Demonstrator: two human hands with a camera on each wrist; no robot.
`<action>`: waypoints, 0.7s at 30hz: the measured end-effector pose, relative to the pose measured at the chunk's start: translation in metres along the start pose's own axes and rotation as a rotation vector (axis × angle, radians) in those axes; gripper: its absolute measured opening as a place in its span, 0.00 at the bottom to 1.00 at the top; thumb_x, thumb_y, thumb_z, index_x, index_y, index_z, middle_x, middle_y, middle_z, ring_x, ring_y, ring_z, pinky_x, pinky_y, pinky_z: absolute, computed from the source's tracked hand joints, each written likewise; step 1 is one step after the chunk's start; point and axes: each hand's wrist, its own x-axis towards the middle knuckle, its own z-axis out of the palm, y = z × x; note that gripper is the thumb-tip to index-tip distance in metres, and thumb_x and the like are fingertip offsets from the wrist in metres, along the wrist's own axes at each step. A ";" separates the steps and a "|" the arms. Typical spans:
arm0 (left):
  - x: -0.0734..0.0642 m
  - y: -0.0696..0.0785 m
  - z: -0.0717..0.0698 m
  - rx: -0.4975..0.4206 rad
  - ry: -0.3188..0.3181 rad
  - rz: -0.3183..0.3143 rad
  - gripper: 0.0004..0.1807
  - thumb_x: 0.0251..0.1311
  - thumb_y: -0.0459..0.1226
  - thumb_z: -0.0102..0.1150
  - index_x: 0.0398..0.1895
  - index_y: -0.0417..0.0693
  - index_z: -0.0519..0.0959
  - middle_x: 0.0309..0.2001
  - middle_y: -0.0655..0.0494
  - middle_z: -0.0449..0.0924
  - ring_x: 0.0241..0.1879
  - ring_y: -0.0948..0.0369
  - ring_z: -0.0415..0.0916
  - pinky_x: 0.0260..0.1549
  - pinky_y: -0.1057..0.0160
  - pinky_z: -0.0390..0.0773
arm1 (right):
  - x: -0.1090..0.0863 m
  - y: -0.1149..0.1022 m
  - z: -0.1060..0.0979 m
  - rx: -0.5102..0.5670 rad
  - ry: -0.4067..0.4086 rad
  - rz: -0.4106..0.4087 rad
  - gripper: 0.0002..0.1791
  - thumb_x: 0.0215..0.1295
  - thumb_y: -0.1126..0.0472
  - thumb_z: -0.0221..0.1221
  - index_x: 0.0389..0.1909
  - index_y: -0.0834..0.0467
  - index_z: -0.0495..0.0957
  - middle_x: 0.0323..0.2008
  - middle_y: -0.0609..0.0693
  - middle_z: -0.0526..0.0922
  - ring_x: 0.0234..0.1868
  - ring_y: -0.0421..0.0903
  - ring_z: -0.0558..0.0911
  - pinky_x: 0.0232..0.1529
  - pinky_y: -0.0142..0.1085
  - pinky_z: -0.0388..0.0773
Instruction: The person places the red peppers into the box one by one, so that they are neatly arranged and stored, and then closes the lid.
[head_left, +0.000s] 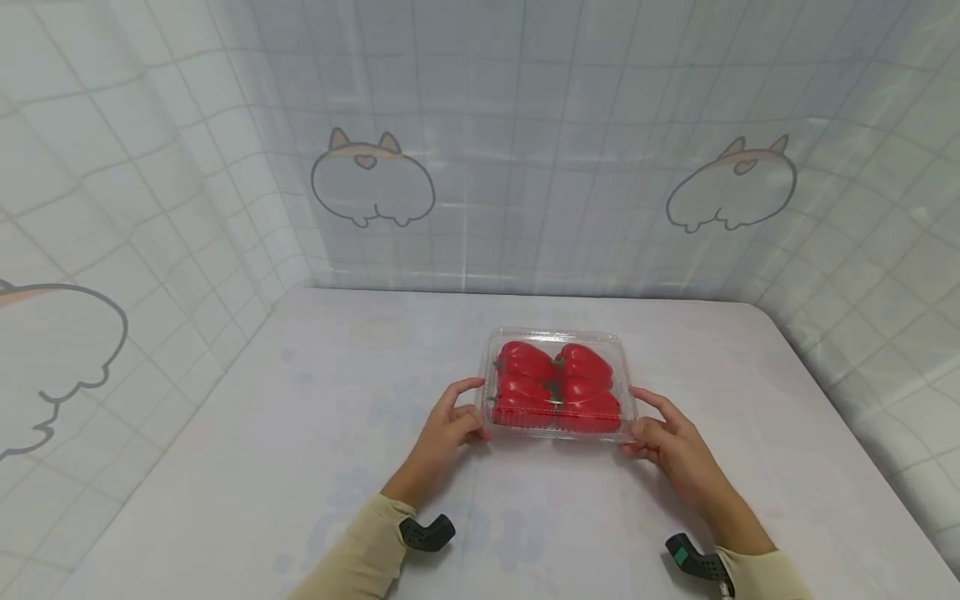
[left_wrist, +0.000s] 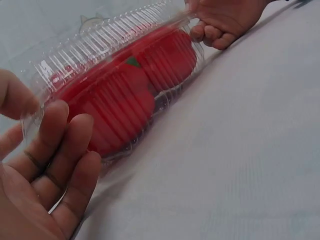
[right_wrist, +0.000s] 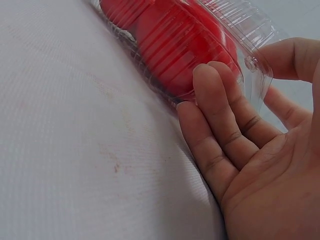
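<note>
A clear plastic clamshell container (head_left: 553, 335) with a ridged lid sits on the table, its lid down. Several red bell peppers (head_left: 525, 360) with green stems lie inside it. My left hand (head_left: 450, 429) holds the container's left side; in the left wrist view the thumb and fingers pinch its rim at the corner. At the opposite side my right hand (head_left: 671, 450) grips the near right corner. The right wrist view shows the thumb over the rim (right_wrist: 251, 64) and the other fingers (right_wrist: 212, 85) below it, against the ridged wall.
The table (head_left: 337, 367) has a pale cloth with faint blue prints. Behind it rises a white grid-patterned curtain (head_left: 517, 167) with cartoon animal drawings, and similar panels flank both sides. Black devices (head_left: 427, 533) sit at both wrists, beside the beige sleeves (head_left: 360, 550).
</note>
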 end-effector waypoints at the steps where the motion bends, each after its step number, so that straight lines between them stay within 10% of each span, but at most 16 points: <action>1: 0.000 0.000 0.001 -0.003 0.005 -0.001 0.28 0.67 0.29 0.47 0.70 0.54 0.64 0.31 0.46 0.77 0.38 0.50 0.82 0.47 0.56 0.82 | 0.000 0.000 0.000 0.000 0.000 -0.001 0.33 0.73 0.58 0.55 0.76 0.53 0.56 0.46 0.65 0.77 0.42 0.56 0.85 0.48 0.37 0.82; 21: 0.004 -0.002 0.010 -0.104 0.059 -0.077 0.30 0.65 0.31 0.47 0.70 0.55 0.61 0.32 0.48 0.78 0.37 0.51 0.80 0.45 0.56 0.80 | 0.003 0.000 0.000 0.011 0.003 -0.005 0.31 0.75 0.59 0.53 0.75 0.54 0.57 0.45 0.64 0.77 0.41 0.56 0.85 0.47 0.38 0.83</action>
